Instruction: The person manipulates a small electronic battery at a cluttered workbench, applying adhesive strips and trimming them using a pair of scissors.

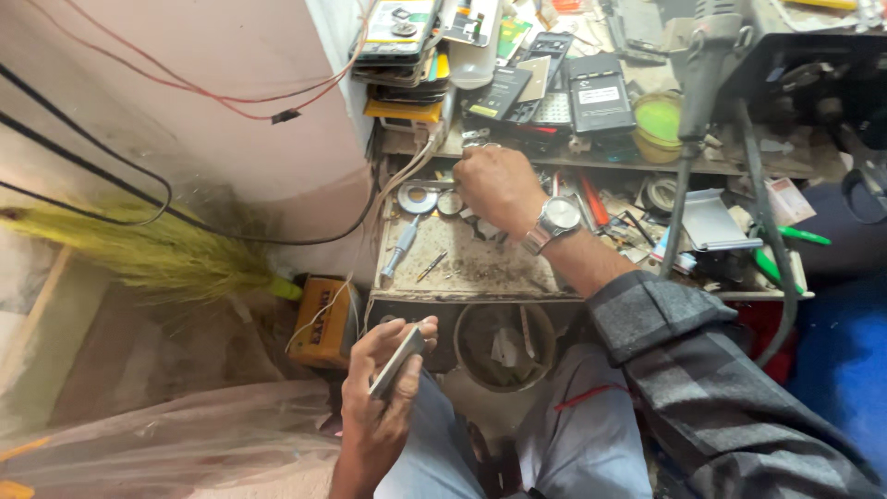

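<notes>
My left hand holds a thin flat phone edge-on above my lap, fingers curled around it. Reaching forward over the low worn workbench, my right hand has a metal watch on its wrist. Its fingers are closed among small items at the back of the bench, near round metal tins; what they grip is hidden. A grey-handled screwdriver and a small brass tool lie on the bench just left of that hand.
A shelf above carries stacked phones and batteries. A green bowl and a grey power tool with its cable sit at the right. A round bin stands under the bench, a yellow box and a broom at the left.
</notes>
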